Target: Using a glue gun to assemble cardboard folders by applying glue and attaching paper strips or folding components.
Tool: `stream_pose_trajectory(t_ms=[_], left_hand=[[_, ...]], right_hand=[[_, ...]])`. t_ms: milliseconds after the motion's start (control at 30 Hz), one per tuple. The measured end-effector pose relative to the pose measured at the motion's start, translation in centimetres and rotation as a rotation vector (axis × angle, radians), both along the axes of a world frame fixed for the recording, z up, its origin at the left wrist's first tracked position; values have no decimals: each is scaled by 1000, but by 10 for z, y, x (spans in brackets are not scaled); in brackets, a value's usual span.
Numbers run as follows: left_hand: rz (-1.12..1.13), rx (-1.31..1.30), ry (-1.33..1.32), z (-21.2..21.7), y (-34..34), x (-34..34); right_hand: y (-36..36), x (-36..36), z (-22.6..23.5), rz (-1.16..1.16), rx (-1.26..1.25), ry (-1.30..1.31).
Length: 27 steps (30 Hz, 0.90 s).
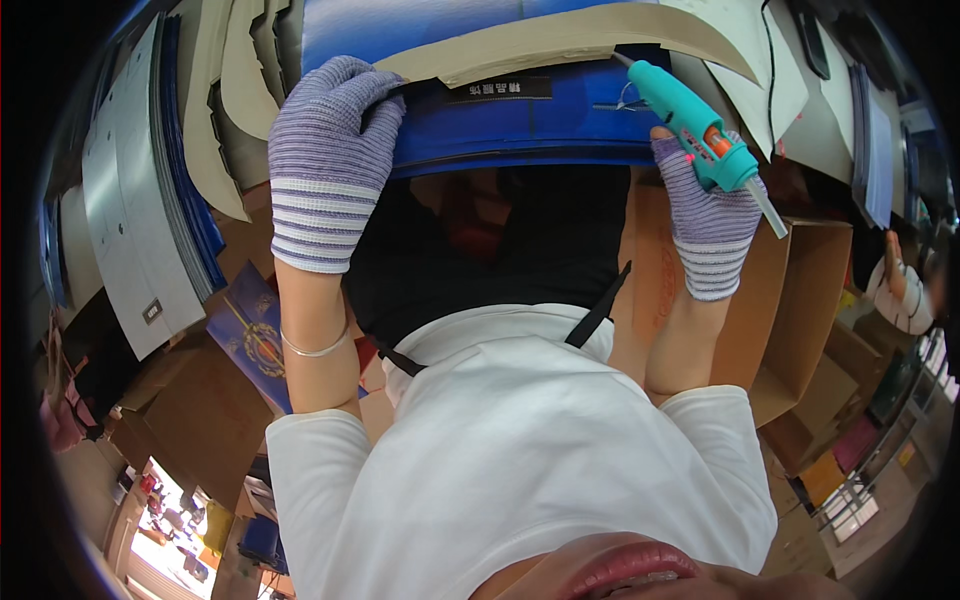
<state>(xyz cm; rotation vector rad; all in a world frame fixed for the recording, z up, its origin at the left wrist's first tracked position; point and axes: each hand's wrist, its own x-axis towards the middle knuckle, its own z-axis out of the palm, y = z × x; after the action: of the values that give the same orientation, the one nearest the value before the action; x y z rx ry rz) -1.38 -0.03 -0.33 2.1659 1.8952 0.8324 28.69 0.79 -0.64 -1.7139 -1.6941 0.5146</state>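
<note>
Landmark: open brown cardboard box [800, 320] at right. Stacked grey and blue flat sheets [150, 210] stand well to its left, beyond the person. More flattened brown cartons [190, 420] lie lower left of it. Small coloured boxes [850, 450] crowd just below it. Bright daylight patch [160, 560] far lower left, on the floor.

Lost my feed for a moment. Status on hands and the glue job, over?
Left hand gloved, pressing the tan card strip onto the blue sheet. Right hand gripping the teal glue gun, nozzle at the strip's edge. Nothing blocking.
</note>
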Motion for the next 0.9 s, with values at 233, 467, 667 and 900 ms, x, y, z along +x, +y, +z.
stream_pose_trajectory(t_ms=[233, 467, 667, 900], left_hand=[[-35, -98, -122, 29, 1, -10], [-267, -856, 52, 96, 30, -16], [-82, 56, 432, 39, 29, -32], [-81, 131, 154, 20, -5, -10]], right_hand=[[66, 68, -16, -32, 289, 43], [211, 141, -31, -178, 88, -500], [142, 128, 20, -253, -5, -338], [109, 25, 38, 791, 397, -463]])
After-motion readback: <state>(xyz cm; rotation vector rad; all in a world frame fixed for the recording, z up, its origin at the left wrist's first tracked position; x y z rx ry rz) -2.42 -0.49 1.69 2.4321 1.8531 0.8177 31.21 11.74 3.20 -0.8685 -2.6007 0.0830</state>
